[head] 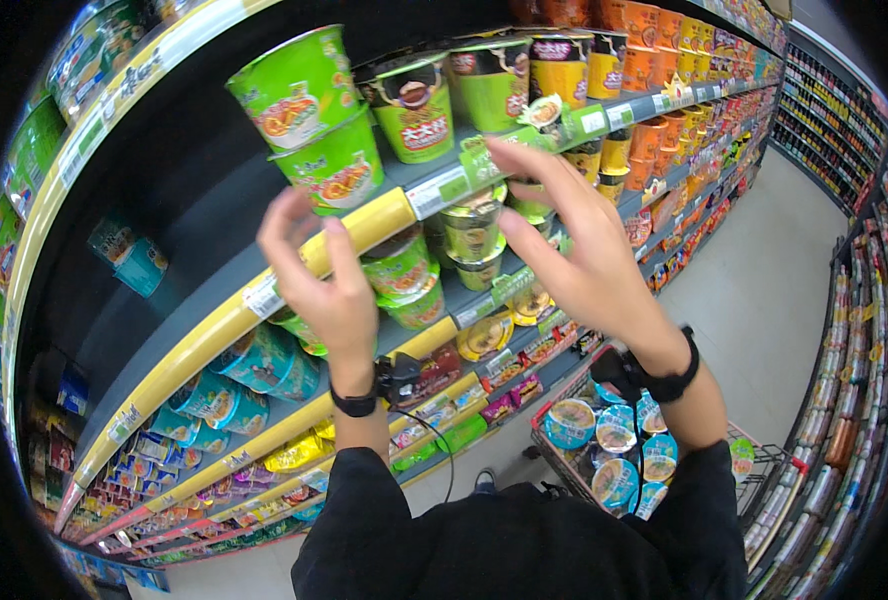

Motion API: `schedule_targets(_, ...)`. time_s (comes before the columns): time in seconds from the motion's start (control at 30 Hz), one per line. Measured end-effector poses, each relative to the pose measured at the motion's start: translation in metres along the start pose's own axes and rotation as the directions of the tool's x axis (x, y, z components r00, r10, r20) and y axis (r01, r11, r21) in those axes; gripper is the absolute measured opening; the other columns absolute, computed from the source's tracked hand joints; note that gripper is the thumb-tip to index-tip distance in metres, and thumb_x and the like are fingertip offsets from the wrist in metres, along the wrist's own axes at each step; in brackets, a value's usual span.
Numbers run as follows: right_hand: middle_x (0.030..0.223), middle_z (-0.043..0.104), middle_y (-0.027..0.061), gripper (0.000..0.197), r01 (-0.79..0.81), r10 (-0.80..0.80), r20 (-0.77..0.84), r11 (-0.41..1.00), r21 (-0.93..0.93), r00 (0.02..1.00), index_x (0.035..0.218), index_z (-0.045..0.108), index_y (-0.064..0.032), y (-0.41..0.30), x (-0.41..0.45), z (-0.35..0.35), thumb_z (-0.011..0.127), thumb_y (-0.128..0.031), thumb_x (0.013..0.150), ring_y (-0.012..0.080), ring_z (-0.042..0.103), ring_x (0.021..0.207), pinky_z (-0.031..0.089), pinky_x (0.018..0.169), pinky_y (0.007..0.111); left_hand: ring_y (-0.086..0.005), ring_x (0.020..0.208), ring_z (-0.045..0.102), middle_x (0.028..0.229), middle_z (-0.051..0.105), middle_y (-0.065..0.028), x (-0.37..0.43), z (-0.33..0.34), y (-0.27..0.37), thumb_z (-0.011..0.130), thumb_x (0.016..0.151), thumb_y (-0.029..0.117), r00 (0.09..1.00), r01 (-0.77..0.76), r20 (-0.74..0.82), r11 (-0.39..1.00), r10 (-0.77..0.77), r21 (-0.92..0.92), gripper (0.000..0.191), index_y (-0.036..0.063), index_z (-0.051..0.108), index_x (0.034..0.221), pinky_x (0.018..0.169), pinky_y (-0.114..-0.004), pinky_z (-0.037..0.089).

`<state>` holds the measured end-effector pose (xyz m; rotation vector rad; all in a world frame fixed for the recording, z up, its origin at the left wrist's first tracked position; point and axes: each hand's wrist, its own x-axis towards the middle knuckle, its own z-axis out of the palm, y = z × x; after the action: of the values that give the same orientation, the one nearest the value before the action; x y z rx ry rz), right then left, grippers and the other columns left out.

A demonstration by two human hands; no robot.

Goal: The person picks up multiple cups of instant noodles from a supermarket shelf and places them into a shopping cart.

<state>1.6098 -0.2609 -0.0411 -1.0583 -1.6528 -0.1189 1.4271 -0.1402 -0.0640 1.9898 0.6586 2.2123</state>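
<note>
My left hand [327,289] is raised in front of the yellow shelf edge [372,225], fingers apart, with nothing in it. Just above its fingertips, two green instant-noodle cups [301,97] stand stacked on the shelf. My right hand [575,240] is also empty, its thumb and fingers spread before the green price strip [507,146]. Behind that strip stand green-and-black noodle cups [414,112] and yellow ones [560,71]. On the shelf below, smaller green cups [406,270] show between my hands. Both wrists wear black straps with small devices and cables.
A shopping cart [556,454] holding several blue-lidded noodle cups [615,429] stands at lower right. Blue cups [264,364] lie on the lower left shelf; one more stack [140,262] sits deep in the upper one. Another stocked shelf [849,420] lines the aisle's right side.
</note>
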Motion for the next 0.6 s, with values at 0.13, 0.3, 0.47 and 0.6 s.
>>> schedule_targets(0.13, 0.125, 0.05, 0.0212, 0.054, 0.171, -0.17, -0.153, 0.985, -0.007, 0.973, 0.133, 0.039, -0.001, 0.005, 0.081, 0.072, 0.058, -0.014, 0.084, 0.0334, 0.048, 0.117, 0.039, 0.098, 0.039, -0.0342, 0.123, 0.044, 0.131, 0.043, -0.027, 0.064, -0.019, -0.031, 0.063, 0.086, 0.03, 0.994, 0.109, 0.006, 0.987, -0.11, 0.117, 0.068, -0.0043, 0.032, 0.136, 0.102, -0.039, 0.033)
schedule_targets(0.3, 0.112, 0.051, 0.0247, 0.057, 0.21, -0.229, -0.311, 0.973, -0.093, 0.922, 0.13, 0.039, 0.0021, 0.019, 0.128, 0.134, 0.059, -0.015, 0.08, 0.0415, 0.048, 0.105, 0.038, 0.095, 0.045, -0.0384, 0.123, 0.046, 0.131, 0.045, -0.0299, 0.092, -0.01, -0.067, 0.064, 0.083, 0.042, 0.954, 0.155, 0.23, 0.974, -0.192, 0.166, 0.08, -0.0047, 0.03, 0.138, 0.1, -0.038, 0.036)
schedule_targets(0.47, 0.123, 0.044, 0.0292, 0.054, 0.214, -0.276, -0.302, 0.951, -0.223, 0.913, 0.129, 0.043, -0.0022, -0.004, 0.121, 0.161, 0.058, -0.013, 0.078, 0.0447, 0.041, 0.113, 0.036, 0.097, 0.047, -0.0286, 0.122, 0.048, 0.131, 0.048, -0.0243, 0.091, -0.019, -0.081, 0.066, 0.085, 0.018, 0.975, 0.087, 0.216, 0.988, -0.058, -0.13, 0.068, -0.0048, 0.03, 0.137, 0.1, -0.034, 0.036)
schedule_targets(0.6, 0.129, 0.038, 0.0275, 0.054, 0.275, -0.332, -0.258, 0.933, -0.232, 0.907, 0.131, 0.044, -0.0063, -0.032, 0.103, 0.159, 0.057, -0.012, 0.079, 0.0443, 0.04, 0.114, 0.035, 0.098, 0.048, -0.0282, 0.127, 0.038, 0.135, 0.039, -0.0217, 0.069, -0.033, -0.073, 0.068, 0.079, 0.002, 0.981, 0.188, 0.122, 0.887, -0.15, -0.421, 0.077, -0.0014, 0.022, 0.141, 0.107, -0.038, 0.029)
